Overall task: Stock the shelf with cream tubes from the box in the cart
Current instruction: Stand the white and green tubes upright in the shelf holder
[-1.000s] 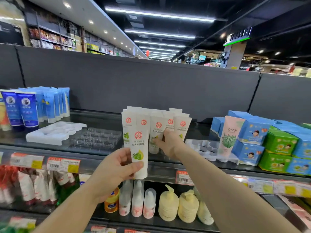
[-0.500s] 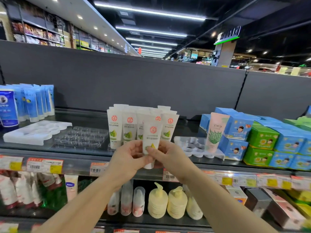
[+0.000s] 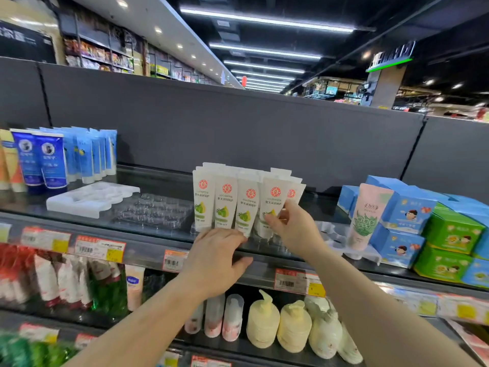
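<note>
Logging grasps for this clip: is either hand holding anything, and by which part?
The right hand pinches a white cream tube at its lower body. The left hand holds nothing.

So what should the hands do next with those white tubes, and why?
Probably the right hand should let go of the white cream tube it pinches, since that tube already stands upright in the front row on the top shelf. The left hand rests at the row's base, steadying it.

White cream tubes (image 3: 247,205) carry red round emblems and green fruit prints; at far right, blue boxes (image 3: 404,210) and green boxes (image 3: 453,231).
</note>
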